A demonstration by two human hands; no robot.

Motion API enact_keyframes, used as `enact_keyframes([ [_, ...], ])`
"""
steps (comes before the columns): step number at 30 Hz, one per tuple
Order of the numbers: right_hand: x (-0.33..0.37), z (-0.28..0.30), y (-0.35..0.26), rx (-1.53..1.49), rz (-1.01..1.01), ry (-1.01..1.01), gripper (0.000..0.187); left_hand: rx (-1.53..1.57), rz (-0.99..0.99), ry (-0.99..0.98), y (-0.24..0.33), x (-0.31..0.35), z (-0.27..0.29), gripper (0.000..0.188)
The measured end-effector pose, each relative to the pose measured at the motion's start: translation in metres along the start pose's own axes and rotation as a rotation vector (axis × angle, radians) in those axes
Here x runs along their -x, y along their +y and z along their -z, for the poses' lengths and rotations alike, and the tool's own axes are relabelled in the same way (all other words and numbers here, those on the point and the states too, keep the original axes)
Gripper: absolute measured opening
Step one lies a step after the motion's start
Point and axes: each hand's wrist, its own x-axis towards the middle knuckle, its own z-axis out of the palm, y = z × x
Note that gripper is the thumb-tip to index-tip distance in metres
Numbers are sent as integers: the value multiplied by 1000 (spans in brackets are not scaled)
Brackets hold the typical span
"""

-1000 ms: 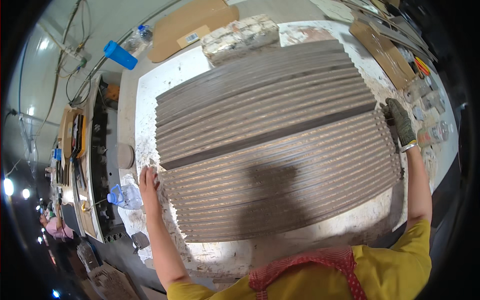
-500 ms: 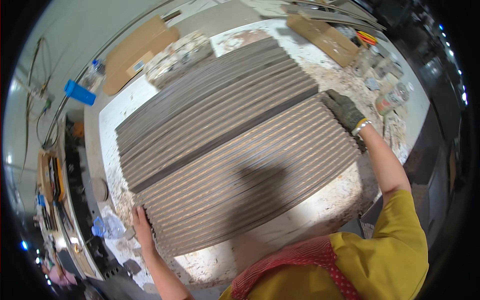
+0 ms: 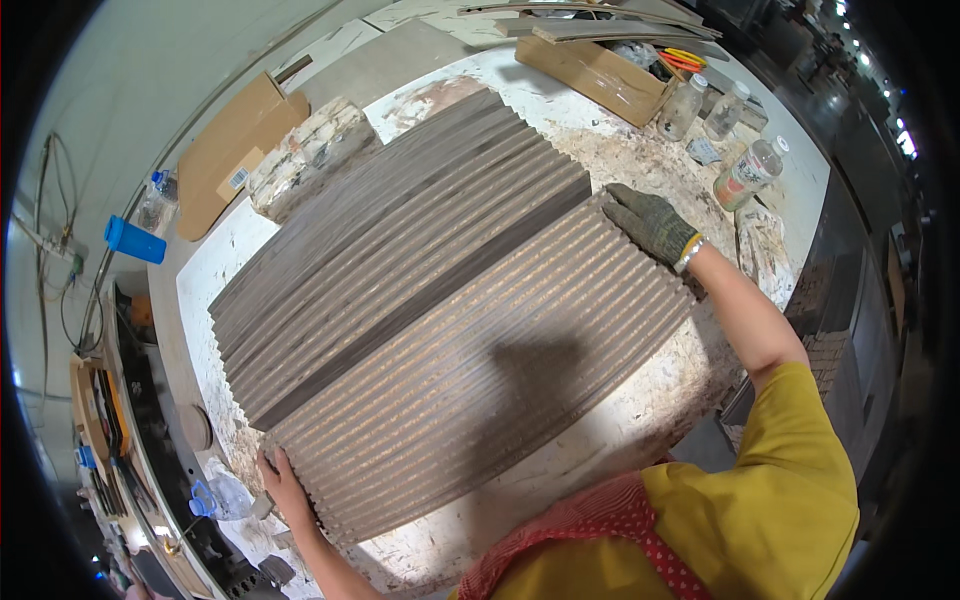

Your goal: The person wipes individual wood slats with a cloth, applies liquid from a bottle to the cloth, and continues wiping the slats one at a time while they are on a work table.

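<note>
Long grey-brown wood-look strips lie side by side across the table in two groups. The near strips [image 3: 420,430] show ribbed, lighter edges and carry a dark shadow. Behind them sit the far strips [image 3: 400,215], whose front is a wider dark face. My left hand [image 3: 284,484], bare, rests against the left end of the near strips with its fingers stretched out. At their right end is my right hand [image 3: 650,225], in a dark work glove, with fingers extended along the strip ends. The undersides of both hands are hidden.
Behind the strips lie a plastic-wrapped bundle [image 3: 310,155] and a cardboard piece [image 3: 235,150]. An open cardboard box [image 3: 590,80] and several bottles, one a labelled bottle [image 3: 750,175], stand at the far right. A blue cup [image 3: 135,240] and a clear jug [image 3: 222,497] are on the left.
The whole view has turned and shifted, so the strips sit lower and more steeply slanted in the picture. Both hands remain at the ends of the near strips.
</note>
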Motion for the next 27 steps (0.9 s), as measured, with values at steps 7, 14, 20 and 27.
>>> enact_keyframes([
  [7, 32, 15, -27, 104, 78, 72, 41, -75, -21, 16, -16, 8, 9, 61],
  [14, -10, 31, -52, -131, -272, 41, 42, -79, -71, 29, -24, -32, -5, 68],
  [20, 33, 32, 13, -473, -125, 252, 42, 22, -151, 34, -37, -20, 8, 73],
  [27, 158, 49, -20, -1101, -562, 199, 32, 559, 197, 3, -84, 96, 61, 55],
])
